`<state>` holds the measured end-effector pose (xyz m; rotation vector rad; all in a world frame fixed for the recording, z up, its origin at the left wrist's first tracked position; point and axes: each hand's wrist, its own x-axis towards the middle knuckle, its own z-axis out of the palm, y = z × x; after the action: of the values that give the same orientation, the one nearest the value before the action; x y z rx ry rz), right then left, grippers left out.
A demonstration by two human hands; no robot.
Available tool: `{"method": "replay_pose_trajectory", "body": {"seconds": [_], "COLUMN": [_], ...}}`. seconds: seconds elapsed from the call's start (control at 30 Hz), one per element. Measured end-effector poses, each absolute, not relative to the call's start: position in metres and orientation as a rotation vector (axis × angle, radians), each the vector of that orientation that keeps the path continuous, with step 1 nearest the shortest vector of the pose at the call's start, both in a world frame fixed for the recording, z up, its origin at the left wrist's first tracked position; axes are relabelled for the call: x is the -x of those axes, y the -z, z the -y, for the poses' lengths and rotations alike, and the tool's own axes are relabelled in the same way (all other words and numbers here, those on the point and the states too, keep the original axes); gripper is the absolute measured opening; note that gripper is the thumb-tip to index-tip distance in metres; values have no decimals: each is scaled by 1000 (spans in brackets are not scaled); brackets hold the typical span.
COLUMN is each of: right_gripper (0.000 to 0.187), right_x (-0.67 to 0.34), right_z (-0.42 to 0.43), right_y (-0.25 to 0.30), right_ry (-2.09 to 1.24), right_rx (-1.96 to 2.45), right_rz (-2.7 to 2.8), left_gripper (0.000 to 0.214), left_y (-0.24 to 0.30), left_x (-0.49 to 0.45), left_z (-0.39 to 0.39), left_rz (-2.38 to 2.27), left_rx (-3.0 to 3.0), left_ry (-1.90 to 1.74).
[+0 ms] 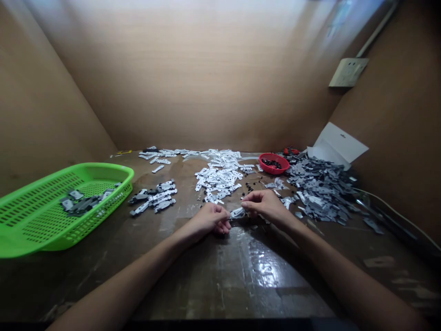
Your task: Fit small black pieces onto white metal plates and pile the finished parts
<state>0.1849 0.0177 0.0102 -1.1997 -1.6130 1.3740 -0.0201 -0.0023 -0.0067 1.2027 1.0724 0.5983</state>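
One small pale part (237, 213) was pinched between the left hand (215, 218) and right hand (263, 202) near the middle of the counter (193, 276)

Each of the two hands grasped one end, hiding both ends, and whether the part touched the counter was hard to tell. Taken from the hands, one green basket (91, 221) sat at nine o'clock, cut off by the left edge of view, its inner pieces (84, 204) overlapping too much to count. One cluster of dark-and-pale pieces (160, 198) lay between nine and ten o'clock, one white heap (220, 177) at eleven, and one grey heap (320, 184) just short of three, all too jumbled to tally. One red bowl (275, 172) stood at one o'clock, its black bits (271, 163) too small to identify
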Motion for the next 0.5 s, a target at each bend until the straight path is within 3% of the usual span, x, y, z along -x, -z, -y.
{"method": "replay_pose_trajectory", "body": {"seconds": [0.5], "right_gripper": [31], "right_x": [-180], "right_z": [-11], "right_y": [-14], "right_ry": [-1353], "right_rx": [1211], "right_rz": [1489], "left_gripper": [26], "left_y": [4], "left_x": [20], "left_z": [3], "left_rz": [-1108], "left_rx": [-1140], "left_ry": [-624]}}
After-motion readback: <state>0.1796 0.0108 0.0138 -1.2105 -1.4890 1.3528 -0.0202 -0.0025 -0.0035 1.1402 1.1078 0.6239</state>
